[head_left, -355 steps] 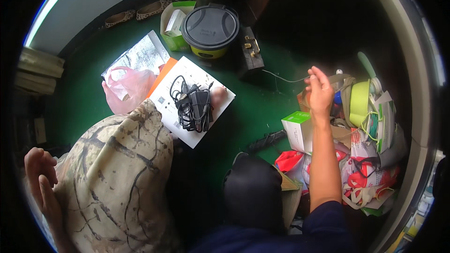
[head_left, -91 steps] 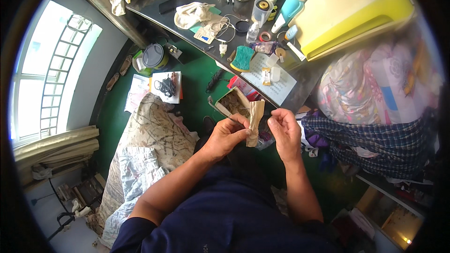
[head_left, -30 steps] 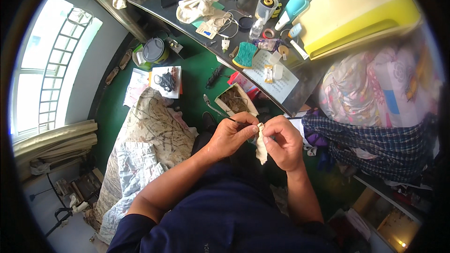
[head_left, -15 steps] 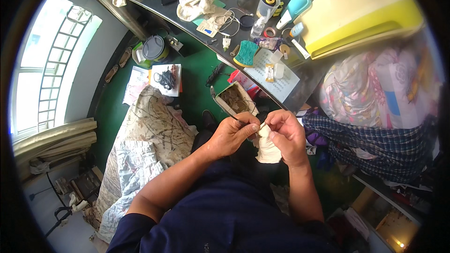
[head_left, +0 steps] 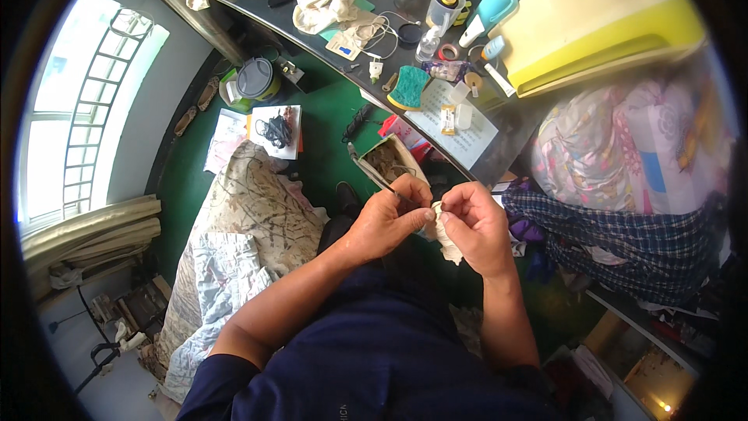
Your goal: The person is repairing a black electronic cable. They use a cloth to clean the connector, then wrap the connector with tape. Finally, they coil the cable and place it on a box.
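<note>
Both of my hands meet in front of my body, above the floor. A small cream-coloured piece of cloth [head_left: 448,245] hangs crumpled from my right hand [head_left: 479,230], pinched between thumb and fingers. My left hand [head_left: 389,222] is closed with its thumb and fingertips up against the cloth's edge. Out of its grip a slender dark tool [head_left: 372,175] slants up and away to the left; its exact kind is unclear. The fingertips partly hide where tool and cloth meet.
Beyond my hands stands an open box [head_left: 399,157] of brownish scraps. The dark table [head_left: 312,39] carries a green-yellow sponge [head_left: 409,87], bottles, a cable and a printed sheet [head_left: 475,140]. A patterned cloth heap [head_left: 249,195] lies left; bundled bedding [head_left: 592,148] is at the right.
The cloth has bunched up and turned, showing a narrower piece below my right fingers. Both hands stay in nearly the same place, and the dark tool has shifted slightly.
</note>
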`<move>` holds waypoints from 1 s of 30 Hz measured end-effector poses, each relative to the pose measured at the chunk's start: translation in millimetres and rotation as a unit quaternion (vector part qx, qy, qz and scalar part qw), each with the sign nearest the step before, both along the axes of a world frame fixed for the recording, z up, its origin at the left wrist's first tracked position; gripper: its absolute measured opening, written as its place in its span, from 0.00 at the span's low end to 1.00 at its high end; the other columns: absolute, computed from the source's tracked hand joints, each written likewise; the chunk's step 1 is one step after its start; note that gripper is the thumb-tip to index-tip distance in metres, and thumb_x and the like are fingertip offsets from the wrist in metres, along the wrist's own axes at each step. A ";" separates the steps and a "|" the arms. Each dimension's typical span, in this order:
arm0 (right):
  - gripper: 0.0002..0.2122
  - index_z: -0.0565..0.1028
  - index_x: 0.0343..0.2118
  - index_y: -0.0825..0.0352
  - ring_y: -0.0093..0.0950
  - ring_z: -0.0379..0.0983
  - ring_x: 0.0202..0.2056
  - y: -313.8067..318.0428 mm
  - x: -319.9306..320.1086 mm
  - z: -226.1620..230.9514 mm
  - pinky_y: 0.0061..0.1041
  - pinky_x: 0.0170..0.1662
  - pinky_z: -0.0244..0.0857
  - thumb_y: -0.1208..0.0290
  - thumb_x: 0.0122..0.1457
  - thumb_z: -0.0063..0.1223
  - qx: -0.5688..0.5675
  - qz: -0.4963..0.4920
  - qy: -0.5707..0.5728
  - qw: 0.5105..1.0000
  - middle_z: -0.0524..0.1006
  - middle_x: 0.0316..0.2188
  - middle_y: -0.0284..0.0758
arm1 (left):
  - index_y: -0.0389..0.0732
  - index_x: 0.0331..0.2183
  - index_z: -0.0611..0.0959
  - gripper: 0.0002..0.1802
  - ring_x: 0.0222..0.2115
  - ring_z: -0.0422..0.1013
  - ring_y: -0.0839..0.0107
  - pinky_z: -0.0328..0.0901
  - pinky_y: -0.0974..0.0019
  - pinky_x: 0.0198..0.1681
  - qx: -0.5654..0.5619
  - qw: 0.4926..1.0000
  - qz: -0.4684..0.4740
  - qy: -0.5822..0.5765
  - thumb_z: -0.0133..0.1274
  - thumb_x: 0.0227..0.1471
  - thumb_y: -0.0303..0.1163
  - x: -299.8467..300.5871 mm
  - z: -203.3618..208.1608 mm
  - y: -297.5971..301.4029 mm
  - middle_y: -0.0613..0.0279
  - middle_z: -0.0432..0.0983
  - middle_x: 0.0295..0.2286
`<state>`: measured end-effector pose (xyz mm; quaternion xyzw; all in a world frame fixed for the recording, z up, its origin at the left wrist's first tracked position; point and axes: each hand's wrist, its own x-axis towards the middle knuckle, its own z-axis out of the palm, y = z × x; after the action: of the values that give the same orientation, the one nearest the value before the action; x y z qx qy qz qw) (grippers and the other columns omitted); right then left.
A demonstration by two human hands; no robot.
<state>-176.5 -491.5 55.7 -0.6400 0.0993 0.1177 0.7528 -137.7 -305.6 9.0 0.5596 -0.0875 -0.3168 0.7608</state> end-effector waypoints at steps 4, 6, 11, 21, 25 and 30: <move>0.06 0.72 0.38 0.68 0.11 0.69 0.30 -1.2 -0.7 0.7 0.13 0.32 0.65 0.83 0.60 0.55 -0.017 0.018 0.003 1.000 0.74 0.30 0.26 | 0.37 0.41 0.78 0.07 0.35 0.69 0.83 0.67 0.75 0.39 0.006 1.000 -0.003 -0.003 0.57 0.60 0.24 -0.2 -1.0 -0.4 0.71 0.74 0.33; 0.06 0.72 0.38 0.68 0.11 0.69 0.30 -2.7 -1.1 0.5 0.13 0.33 0.65 0.83 0.60 0.55 -0.020 0.026 0.002 0.999 0.75 0.30 0.26 | 0.36 0.42 0.79 0.07 0.36 0.69 0.82 0.66 0.74 0.41 0.003 1.000 -0.010 0.002 0.56 0.61 0.24 -0.8 -0.2 0.4 0.69 0.74 0.36; 0.07 0.72 0.39 0.69 0.13 0.71 0.31 -4.7 -2.6 -3.8 0.14 0.35 0.67 0.83 0.59 0.56 -0.030 0.039 -0.010 0.999 0.75 0.30 0.27 | 0.35 0.42 0.80 0.06 0.34 0.68 0.82 0.65 0.74 0.39 -0.002 1.000 -0.008 0.008 0.55 0.62 0.25 -0.8 1.7 0.9 0.69 0.75 0.34; 0.10 0.71 0.41 0.69 0.14 0.71 0.33 -4.2 -1.0 0.7 0.15 0.38 0.68 0.84 0.58 0.56 -0.024 0.058 0.003 0.998 0.75 0.33 0.29 | 0.36 0.38 0.79 0.02 0.34 0.67 0.80 0.65 0.73 0.39 0.046 0.999 0.011 -0.006 0.54 0.62 0.24 0.4 4.5 -0.1 0.68 0.73 0.33; 0.11 0.72 0.42 0.69 0.14 0.72 0.33 -4.8 -1.3 -1.6 0.16 0.38 0.68 0.84 0.57 0.57 -0.032 0.063 -0.003 0.997 0.76 0.34 0.29 | 0.36 0.37 0.78 0.01 0.33 0.67 0.80 0.65 0.73 0.39 0.058 0.997 0.016 -0.040 0.53 0.62 0.23 1.9 4.7 0.0 0.68 0.72 0.32; 0.10 0.73 0.41 0.70 0.14 0.72 0.33 -4.5 -0.4 -0.3 0.15 0.39 0.68 0.83 0.57 0.58 -0.047 0.070 0.025 0.996 0.76 0.33 0.29 | 0.37 0.37 0.78 0.01 0.33 0.66 0.78 0.65 0.72 0.38 0.055 0.998 0.025 -0.036 0.52 0.61 0.22 3.0 9.0 -1.1 0.68 0.71 0.31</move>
<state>-176.9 -496.0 55.4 -0.6769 0.0785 0.1808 0.7092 -134.7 -306.7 18.0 0.6136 -0.0830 -0.2822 0.7328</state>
